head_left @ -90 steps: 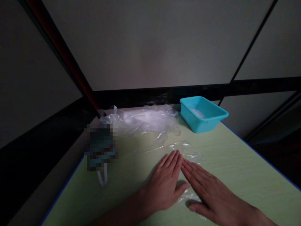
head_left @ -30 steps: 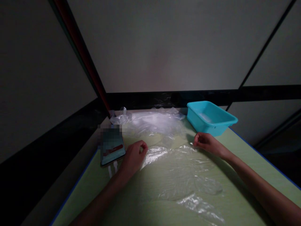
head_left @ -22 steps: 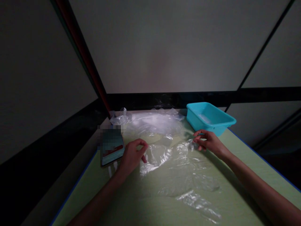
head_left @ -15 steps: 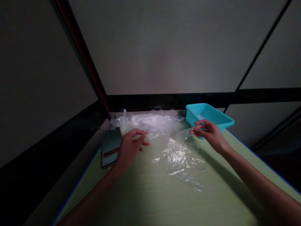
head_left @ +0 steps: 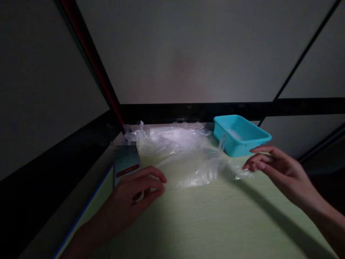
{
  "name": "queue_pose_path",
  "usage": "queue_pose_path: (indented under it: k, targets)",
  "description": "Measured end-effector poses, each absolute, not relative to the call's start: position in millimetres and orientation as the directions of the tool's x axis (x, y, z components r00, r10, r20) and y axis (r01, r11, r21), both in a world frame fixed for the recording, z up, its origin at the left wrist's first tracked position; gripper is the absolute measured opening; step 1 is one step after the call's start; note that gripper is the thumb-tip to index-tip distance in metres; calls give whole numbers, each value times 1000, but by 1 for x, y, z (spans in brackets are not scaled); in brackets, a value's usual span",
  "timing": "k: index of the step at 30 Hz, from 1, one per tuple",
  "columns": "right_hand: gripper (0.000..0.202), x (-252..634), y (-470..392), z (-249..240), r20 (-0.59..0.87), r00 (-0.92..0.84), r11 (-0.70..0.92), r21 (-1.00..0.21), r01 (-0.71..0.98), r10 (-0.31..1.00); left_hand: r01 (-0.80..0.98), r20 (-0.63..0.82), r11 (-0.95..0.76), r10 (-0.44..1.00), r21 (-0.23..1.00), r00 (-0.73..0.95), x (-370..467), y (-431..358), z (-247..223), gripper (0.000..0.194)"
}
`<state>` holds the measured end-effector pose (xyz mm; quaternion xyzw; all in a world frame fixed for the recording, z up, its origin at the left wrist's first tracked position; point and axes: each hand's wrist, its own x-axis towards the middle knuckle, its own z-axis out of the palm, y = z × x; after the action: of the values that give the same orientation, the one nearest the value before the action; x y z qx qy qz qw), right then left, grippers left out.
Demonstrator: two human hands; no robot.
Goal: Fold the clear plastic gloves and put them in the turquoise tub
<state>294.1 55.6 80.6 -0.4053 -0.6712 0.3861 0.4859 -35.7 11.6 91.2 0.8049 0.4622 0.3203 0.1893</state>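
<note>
A thin clear plastic bag (head_left: 201, 171) lies spread over the table between my hands, with a strip of it standing up near the blue basin. My left hand (head_left: 137, 194) is at the bag's left edge, fingers curled and brought close to the thumb. The film at those fingertips is so clear that its edge is hard to see. On the other side, my right hand (head_left: 280, 171) pinches the crumpled right end of the bag between thumb and fingers, in front of the basin.
A turquoise plastic basin (head_left: 237, 145) stands at the back right, with something clear inside. Along the back lies a pile of clear plastic bags (head_left: 175, 138). A flat dark green item with a red band (head_left: 125, 162) rests at the left of the pale green table (head_left: 205, 223).
Both hands have come nearer to me and farther apart, the right one shifting right. The front bag, bunched before, is now spread wider and flatter.
</note>
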Motion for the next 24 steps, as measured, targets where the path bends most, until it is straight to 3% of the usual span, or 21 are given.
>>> queue_pose_path:
  k: [6, 10, 14, 17, 20, 24]
  targets:
    - [22, 313, 38, 31, -27, -457, 162, -916, 368, 889, 630, -57, -427, 799, 648, 599, -37, 6, 56, 11]
    - [24, 322, 41, 40, -58, -433, 228, -782, 580, 899, 694, -189, -318, 814, 645, 549, -38, 4, 65, 15]
    - [25, 305, 56, 63, 93, -401, 352, -683, 640, 911, 693, -202, -278, 827, 665, 525, -30, 13, 80, 16]
    - [22, 279, 68, 66, 142, -510, 482, -605, 634, 849, 668, -175, -277, 832, 691, 526, -20, 23, 76, 19]
    - [27, 256, 75, 56, 150, -696, 667, -479, 570, 702, 708, -42, -341, 885, 618, 463, -12, 28, 58, 25]
    - [31, 247, 80, 38, 133, -774, 748, -399, 530, 619, 770, -14, -406, 881, 493, 473, -7, 28, 39, 31]
